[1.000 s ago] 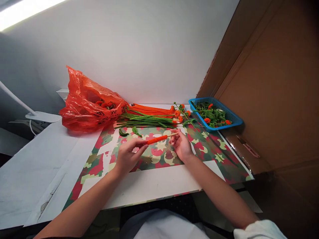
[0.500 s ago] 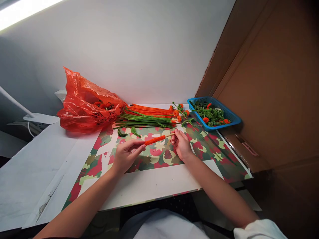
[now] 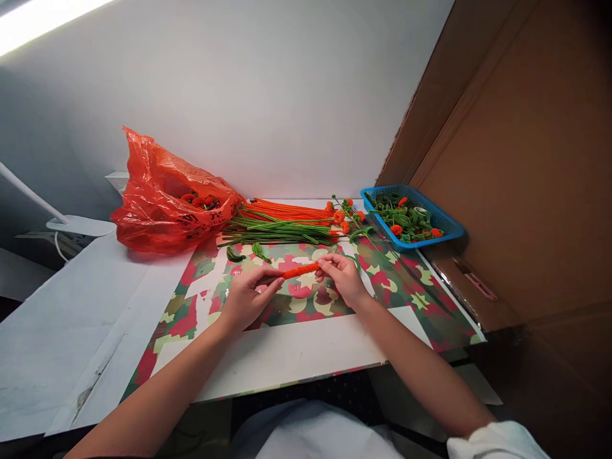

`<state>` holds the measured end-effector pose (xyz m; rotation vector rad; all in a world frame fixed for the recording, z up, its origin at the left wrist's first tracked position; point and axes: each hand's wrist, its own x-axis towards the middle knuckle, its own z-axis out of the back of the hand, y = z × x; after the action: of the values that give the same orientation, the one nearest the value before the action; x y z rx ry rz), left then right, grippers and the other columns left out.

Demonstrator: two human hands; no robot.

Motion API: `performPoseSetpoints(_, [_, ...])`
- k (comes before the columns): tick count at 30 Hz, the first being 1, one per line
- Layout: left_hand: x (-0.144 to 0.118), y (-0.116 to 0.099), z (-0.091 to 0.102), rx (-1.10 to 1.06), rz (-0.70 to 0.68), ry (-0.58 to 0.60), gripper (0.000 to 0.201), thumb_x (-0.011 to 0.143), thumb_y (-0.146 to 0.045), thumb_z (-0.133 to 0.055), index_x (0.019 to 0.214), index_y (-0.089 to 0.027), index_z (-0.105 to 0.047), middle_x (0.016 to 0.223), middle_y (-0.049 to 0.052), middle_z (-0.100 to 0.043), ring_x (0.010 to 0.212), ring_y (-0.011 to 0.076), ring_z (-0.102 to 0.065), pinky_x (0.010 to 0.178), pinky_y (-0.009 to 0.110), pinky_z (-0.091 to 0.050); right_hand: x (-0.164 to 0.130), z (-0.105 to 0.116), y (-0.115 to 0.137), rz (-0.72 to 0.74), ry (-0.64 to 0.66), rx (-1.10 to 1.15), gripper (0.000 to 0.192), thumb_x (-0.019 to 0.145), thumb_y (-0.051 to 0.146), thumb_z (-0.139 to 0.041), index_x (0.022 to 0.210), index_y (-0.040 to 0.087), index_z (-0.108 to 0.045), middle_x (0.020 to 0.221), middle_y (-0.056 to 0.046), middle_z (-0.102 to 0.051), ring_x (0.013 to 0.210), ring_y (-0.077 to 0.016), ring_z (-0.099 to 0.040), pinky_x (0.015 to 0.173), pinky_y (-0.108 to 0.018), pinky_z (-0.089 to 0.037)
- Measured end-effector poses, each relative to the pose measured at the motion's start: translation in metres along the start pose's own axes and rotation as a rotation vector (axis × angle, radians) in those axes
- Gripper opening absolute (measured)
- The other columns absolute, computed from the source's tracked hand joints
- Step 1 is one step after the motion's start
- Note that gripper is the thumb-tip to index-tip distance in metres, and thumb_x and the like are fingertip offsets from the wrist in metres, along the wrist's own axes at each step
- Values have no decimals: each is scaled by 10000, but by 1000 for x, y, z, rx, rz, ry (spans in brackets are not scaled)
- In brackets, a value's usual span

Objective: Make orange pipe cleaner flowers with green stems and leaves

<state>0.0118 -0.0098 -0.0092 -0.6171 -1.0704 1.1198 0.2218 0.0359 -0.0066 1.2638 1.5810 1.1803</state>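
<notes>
An orange pipe cleaner (image 3: pixel 301 271), wound into a tight coil, is held level between my two hands above the patterned mat. My left hand (image 3: pixel 251 294) pinches its left end between thumb and fingers. At the right end, the thumb and fingertips of my right hand (image 3: pixel 342 277) close on the coil. The thin wooden stick seen earlier is hidden now. Just beyond the hands lie green pipe-cleaner stems (image 3: pixel 282 229) and straight orange pipe cleaners (image 3: pixel 291 209). Two green leaf pieces, one of them a bright leaf (image 3: pixel 261 252), rest on the mat nearer to me.
A red plastic bag (image 3: pixel 162 210) with orange flowers inside stands at the back left. Orange flowers on a stem (image 3: pixel 345 217) lie at the back right, beside a blue basket (image 3: pixel 415 244) of green pieces. A cardboard wall (image 3: pixel 516 159) bounds the right side.
My right hand has moved from the wooden stick's bare end to the right end of the orange coil, and the stick no longer shows. My left hand keeps its pinch.
</notes>
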Motion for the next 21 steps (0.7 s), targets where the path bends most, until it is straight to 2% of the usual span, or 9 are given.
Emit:
performPoseSetpoints(11, [1,3,1,-13,-43,65,117,891,-302,-534,908,-190,-566,841,28,-616,747,152,-629,642,259,-515,-3,3,4,-105,132,-73,318,589,381,-825,742,148,-672,605,-6,-687,528,-128,-656,548,-245,-524])
performPoseSetpoints(16, [1,2,2,191,-180,171,106,885,-283,-553,887,-186,-595,798,24,-627,688,137,-574,603,240,-472,-6,3,-1,-202,326,-201,311,642,392,-786,798,144,-681,597,-1,-672,479,-110,-608,416,-187,-414])
performPoseSetpoints(19, [2,1,4,308,-267,224,148,909,-303,-526,890,-189,-619,785,32,-634,698,146,-571,614,250,-455,-8,4,-1,-166,454,-319,281,753,418,-692,851,155,-693,602,15,-647,441,-75,-524,408,-181,-366])
performPoseSetpoints(21, [3,-1,4,411,-342,254,179,926,-315,-503,904,-196,-634,795,43,-654,720,162,-577,655,276,-448,-10,3,2,-113,510,-427,275,822,426,-613,797,161,-682,558,35,-588,434,-63,-446,408,-180,-322])
